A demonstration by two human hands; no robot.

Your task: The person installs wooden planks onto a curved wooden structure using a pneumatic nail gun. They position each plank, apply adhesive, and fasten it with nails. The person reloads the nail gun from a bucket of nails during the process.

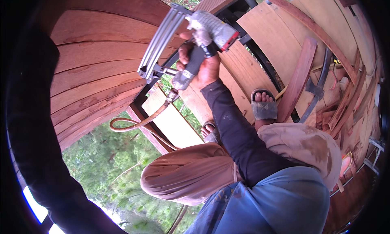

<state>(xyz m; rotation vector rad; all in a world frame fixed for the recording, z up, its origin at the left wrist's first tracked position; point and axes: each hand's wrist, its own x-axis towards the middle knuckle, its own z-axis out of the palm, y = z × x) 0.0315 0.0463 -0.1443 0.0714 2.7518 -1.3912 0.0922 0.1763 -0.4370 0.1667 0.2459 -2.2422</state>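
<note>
My right hand (208,71) is wrapped round the grip of a pneumatic nail gun (215,28). The gun has a grey-white body, a black grip and a long silver magazine (162,41) on its left side. A tan air hose (140,124) joins the bottom of the grip and loops away to the left. The gun is close to a wall of reddish wooden boards (97,57). My left arm, in a dark sleeve (30,112), reaches up along the left rim toward these boards. Its hand is lost in deep shadow at the upper left, so its fingers do not show.
My sandalled feet (265,106) stand on pale planks (239,67) laid over a dark metal frame, with gaps between. Loose red boards (298,81), a dark curved bar (323,73) and wood offcuts (325,118) lie at the right. Green foliage (109,161) shows below the edge at left.
</note>
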